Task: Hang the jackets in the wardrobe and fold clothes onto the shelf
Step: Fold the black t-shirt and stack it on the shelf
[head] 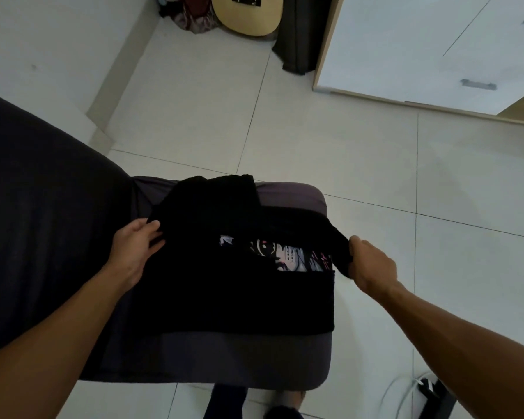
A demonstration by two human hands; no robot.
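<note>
head | 2 hands on black shirt (239, 291) atop sofa arm (224, 358) | left hand (133, 249) pinches left edge, right hand (372, 264) grips sleeve | step: folding | next: likely lay sleeve inward | wardrobe (436, 46) beyond

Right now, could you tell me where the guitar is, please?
In the head view, the guitar stands at top centre, on the floor against the wall, between a heap of clothes and a dark curtain.
</note>
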